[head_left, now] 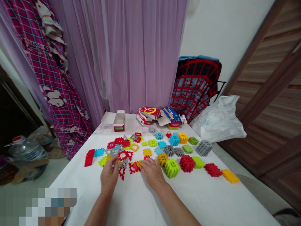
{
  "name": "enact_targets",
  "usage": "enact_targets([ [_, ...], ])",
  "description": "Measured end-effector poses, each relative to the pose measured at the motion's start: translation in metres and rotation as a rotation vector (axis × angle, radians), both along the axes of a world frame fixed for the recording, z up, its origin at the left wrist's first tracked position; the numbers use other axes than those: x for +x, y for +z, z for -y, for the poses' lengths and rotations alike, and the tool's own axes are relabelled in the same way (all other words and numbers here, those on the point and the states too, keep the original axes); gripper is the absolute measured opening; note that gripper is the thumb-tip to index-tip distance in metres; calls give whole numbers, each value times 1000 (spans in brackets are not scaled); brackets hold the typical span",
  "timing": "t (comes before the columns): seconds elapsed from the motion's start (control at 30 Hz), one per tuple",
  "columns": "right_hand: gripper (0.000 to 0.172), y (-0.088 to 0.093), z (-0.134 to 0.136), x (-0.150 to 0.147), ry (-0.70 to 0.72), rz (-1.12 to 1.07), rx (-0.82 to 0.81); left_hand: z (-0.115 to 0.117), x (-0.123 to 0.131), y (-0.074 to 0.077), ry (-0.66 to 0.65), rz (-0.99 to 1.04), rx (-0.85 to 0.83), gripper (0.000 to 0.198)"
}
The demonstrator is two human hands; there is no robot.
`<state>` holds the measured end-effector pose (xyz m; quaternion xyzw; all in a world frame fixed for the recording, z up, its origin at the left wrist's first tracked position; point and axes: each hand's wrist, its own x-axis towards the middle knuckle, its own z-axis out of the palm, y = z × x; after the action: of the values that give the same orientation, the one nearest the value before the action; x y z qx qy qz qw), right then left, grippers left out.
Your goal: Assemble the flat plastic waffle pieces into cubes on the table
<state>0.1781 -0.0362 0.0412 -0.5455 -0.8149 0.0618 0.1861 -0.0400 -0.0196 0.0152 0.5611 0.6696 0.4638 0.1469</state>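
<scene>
My left hand (pixel 109 172) is curled at the left side of a loose heap of plastic interlocking pieces, its fingertips closed at the edge of a red interlocking piece (pixel 122 155). Grey pieces (pixel 124 164) lie just under and beside that one. To the right, my right hand (pixel 151 171) rests low over the table with its fingers bent down. A red piece (pixel 133 168) and a small yellow piece (pixel 139 164) lie at its fingertips; whatever is beneath the fingers is hidden. Stacked blocks in yellow (pixel 162 159) and lime green (pixel 172 168) stand beside the right hand.
More stacks, red (pixel 187 163), grey (pixel 204 147) and blue (pixel 174 140), stand on the right of the white table (pixel 138 201). Several opened cartons (pixel 119 121) line the back edge. A white plastic bag (pixel 219 119) bulges at the right edge; a red piece (pixel 89 158) lies far left.
</scene>
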Motion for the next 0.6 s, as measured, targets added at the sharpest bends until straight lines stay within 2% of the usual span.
enact_targets([
  [0.1,18,15,-16,8,-38,-18,2,-3,-4,-7,14,76,0,36],
  [0.23,31,45,-65,30,-81,-49,-74,-11,-7,-15,18,169,46,36],
  [0.33,27,59,-105,39,16,43,-217,-14,-7,-17,13,224,68,35],
  [0.43,27,57,-130,38,141,105,-313,-15,-8,-18,21,252,65,36],
  [0.6,28,39,-139,32,145,152,-318,-17,-9,-20,19,272,54,37],
])
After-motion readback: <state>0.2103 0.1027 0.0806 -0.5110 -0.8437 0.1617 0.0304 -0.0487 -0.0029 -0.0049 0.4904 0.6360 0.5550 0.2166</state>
